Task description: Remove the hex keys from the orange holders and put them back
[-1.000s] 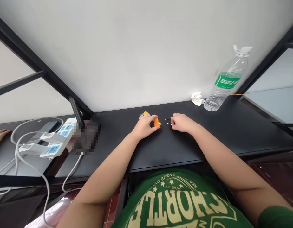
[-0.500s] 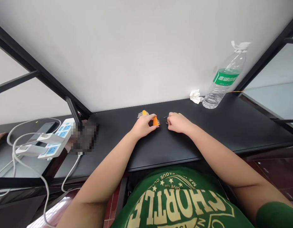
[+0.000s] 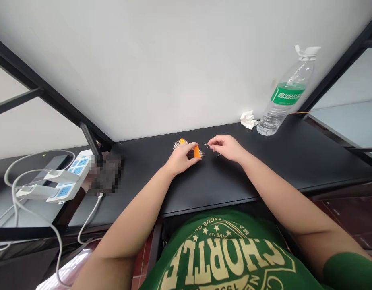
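Observation:
My left hand grips an orange plastic holder between thumb and fingers, just above the black tabletop. Thin metal rods poke out of the holder's right side, and several more fan out past its far left end. My right hand, a short way to the right, pinches a thin dark metal rod whose tip points at the holder without touching it. A second thin end shows below the right fingers; whether it belongs to the same rod I cannot tell.
A clear water bottle with a green label stands at the back right, beside crumpled white tissue. On the left lie a white power strip with plugged-in chargers and looping cables. Black frame bars rise at both sides of the tabletop.
My right hand has turned and its fingers have opened out from a tight curl into a pinch, so more of the rod shows. The left hand keeps its hold on the orange holder.

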Motion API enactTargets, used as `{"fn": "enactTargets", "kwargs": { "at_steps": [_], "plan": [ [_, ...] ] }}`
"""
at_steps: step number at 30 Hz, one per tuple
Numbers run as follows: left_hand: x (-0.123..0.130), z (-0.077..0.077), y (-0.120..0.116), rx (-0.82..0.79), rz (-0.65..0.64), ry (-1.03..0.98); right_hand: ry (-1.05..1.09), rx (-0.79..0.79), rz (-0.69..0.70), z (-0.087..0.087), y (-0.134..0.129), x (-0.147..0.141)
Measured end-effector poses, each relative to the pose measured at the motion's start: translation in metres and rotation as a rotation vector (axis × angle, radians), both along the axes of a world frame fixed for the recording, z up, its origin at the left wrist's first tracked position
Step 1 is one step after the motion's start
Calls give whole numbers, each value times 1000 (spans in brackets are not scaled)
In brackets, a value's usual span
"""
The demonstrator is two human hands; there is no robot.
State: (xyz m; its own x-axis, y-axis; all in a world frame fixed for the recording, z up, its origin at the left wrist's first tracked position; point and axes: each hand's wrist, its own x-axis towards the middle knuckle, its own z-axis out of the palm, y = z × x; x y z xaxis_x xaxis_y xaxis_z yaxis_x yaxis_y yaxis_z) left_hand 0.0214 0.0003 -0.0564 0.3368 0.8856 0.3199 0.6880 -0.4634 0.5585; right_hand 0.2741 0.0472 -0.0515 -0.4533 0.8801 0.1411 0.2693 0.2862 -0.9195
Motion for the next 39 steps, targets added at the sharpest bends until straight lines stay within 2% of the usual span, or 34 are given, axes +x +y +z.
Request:
{"fn": "enactTargets", "kwargs": {
  "at_steps": [5, 7, 14, 20, 23, 27, 30, 32, 36, 39],
  "plan": [
    [1, 2, -2, 7, -45, -40, -70, 414, -14, 4, -11, -7],
    [2, 2, -2, 18, -53, -52, -99, 523, 10, 3, -12, -8],
    [0, -2, 0, 31, -54, -21, -217, 675, 88, 1, -12, -8],
    [7, 6, -4, 83, -95, 62, -412, 779, 135, 5, -25, -16],
    [10, 8, -6, 77, -130, 93, -294, 671, 194, 5, -24, -18],
    [7, 4, -4, 39, -75, -8, 21, 296, 127, 4, -13, -10],
    [3, 3, -3, 35, -60, -36, 126, 33, 134, 2, -7, -6],
    [4, 4, -4, 56, -76, -21, 163, -76, 166, 0, -6, -7],
    [8, 10, -8, 97, -118, -13, 165, -187, 166, -2, -5, -12],
    [9, 12, -9, 70, -106, -44, 42, -91, 44, -1, 2, -5]
  ]
}}
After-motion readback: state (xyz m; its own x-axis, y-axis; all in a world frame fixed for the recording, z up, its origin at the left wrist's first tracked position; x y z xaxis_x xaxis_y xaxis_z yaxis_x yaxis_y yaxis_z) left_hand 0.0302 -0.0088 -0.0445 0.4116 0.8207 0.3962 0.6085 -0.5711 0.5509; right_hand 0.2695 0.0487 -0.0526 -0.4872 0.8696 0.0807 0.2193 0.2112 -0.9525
